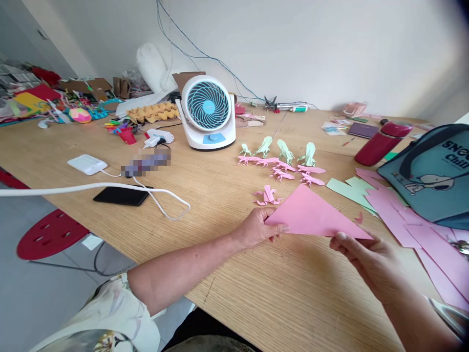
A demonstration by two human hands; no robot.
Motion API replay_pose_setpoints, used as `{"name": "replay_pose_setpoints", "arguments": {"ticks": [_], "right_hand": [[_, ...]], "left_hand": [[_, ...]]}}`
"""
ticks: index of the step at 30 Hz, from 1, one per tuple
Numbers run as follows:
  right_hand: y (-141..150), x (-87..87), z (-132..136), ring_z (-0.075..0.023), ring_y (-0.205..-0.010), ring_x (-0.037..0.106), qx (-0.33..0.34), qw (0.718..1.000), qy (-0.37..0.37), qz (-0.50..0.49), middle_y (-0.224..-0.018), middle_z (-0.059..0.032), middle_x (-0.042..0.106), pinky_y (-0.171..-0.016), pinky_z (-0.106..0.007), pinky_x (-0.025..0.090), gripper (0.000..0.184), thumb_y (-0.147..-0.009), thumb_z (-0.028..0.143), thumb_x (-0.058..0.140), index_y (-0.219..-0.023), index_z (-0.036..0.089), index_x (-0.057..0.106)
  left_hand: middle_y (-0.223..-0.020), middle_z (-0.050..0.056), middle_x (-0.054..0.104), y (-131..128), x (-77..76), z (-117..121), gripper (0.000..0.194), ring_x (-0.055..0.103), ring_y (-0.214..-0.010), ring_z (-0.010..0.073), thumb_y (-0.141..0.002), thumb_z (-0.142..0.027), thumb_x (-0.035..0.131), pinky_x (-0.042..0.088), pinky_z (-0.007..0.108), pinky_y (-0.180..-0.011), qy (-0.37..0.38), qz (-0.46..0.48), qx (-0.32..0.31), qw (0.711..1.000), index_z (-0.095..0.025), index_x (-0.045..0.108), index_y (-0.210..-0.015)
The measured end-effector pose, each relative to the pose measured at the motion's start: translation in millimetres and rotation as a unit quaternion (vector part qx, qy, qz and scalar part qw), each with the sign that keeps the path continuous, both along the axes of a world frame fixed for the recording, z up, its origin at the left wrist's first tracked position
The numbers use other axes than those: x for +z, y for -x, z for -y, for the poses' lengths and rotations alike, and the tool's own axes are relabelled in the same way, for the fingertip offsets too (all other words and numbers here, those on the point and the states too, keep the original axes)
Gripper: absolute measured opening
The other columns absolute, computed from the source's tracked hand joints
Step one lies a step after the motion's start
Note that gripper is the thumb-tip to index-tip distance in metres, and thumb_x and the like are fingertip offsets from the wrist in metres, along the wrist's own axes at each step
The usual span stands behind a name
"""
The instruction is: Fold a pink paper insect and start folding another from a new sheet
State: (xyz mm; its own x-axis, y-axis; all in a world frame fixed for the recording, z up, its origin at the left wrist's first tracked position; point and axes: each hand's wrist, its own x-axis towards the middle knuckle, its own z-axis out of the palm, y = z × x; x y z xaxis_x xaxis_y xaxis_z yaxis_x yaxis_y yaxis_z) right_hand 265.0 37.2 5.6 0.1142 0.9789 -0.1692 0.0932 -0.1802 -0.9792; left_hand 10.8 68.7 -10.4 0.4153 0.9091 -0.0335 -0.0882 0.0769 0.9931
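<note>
A sheet of pink paper, folded into a triangle, is held just over the wooden table between both hands. My left hand pinches its left corner, thumb on top. Along the lower right edge, my right hand grips it between thumb and fingers. Directly behind the triangle lies a pink folded paper figure. Farther back are several pink paper insects and a row of green paper insects. To the right, loose pink sheets and green sheets overlap.
A white and blue fan stands at the back. On the right are a red bottle and a teal bag. At left lie a black phone, a white power bank and a white cable. A red stool is below.
</note>
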Motion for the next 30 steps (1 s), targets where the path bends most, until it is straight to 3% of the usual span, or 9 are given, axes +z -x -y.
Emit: {"name": "replay_pose_setpoints", "arguments": {"ticks": [7,13,21,25,28,30], "right_hand": [[16.9,-11.6,4.1,-0.0206,-0.069,0.063,0.009,1.000,-0.020,-0.007,-0.068,-0.0078,0.070,-0.069,-0.034,0.052,0.039,-0.064,0.052,0.084,-0.066,0.015,0.074],[16.8,-12.8,4.1,-0.0190,-0.073,0.064,0.027,0.999,-0.035,-0.014,-0.072,-0.0068,0.072,-0.071,-0.030,0.050,0.036,-0.068,0.051,0.083,-0.071,0.017,0.076],[29.2,-3.1,9.5,-0.0192,-0.068,0.065,0.049,0.998,-0.040,-0.028,-0.068,-0.0060,0.072,-0.068,-0.030,0.052,0.035,-0.068,0.052,0.083,-0.068,0.018,0.075],[31.8,-1.4,11.7,-0.0187,-0.071,0.066,0.087,0.992,-0.069,-0.064,-0.072,-0.0047,0.072,-0.070,-0.029,0.053,0.029,-0.074,0.048,0.081,-0.076,0.020,0.074],[28.7,-2.8,13.3,-0.0183,-0.078,0.069,0.108,0.987,-0.079,-0.091,-0.083,-0.0044,0.074,-0.075,-0.029,0.054,0.024,-0.077,0.041,0.080,-0.089,0.022,0.074],[25.0,-3.6,13.7,-0.0184,-0.083,0.070,0.114,0.984,-0.087,-0.105,-0.100,-0.0052,0.074,-0.079,-0.030,0.054,0.027,-0.079,0.040,0.079,-0.100,0.024,0.072]], "left_hand": [[-0.067,0.000,0.065,-0.3,6.5,5.5,0.038,0.057,-0.058,0.0092,-0.064,-0.038,0.085,0.043,0.018,-0.050,0.033,-0.047,-0.028,0.998,-0.011,0.071,-0.088],[-0.087,0.004,0.076,0.5,9.8,8.0,0.029,0.066,-0.077,0.0161,-0.070,-0.027,0.080,0.047,0.022,-0.068,-0.035,-0.108,-0.024,0.993,-0.013,0.077,-0.095],[-0.089,0.005,0.076,3.8,13.5,8.6,0.030,0.069,-0.081,0.0193,-0.074,-0.031,0.077,0.051,0.025,-0.070,-0.097,-0.156,0.007,0.983,-0.013,0.076,-0.098],[-0.093,0.005,0.075,4.1,19.6,11.2,0.024,0.067,-0.083,0.0170,-0.079,-0.026,0.073,0.051,0.025,-0.074,-0.195,-0.161,0.029,0.967,-0.014,0.073,-0.099],[-0.083,0.002,0.073,6.1,25.9,10.5,0.009,0.064,-0.079,0.0155,-0.084,-0.023,0.068,0.049,0.027,-0.078,-0.317,-0.199,0.055,0.926,-0.016,0.073,-0.084],[-0.079,0.002,0.073,8.3,28.4,8.8,0.011,0.062,-0.080,0.0162,-0.088,-0.023,0.065,0.048,0.030,-0.084,-0.377,-0.208,0.054,0.901,-0.018,0.072,-0.080]]}}
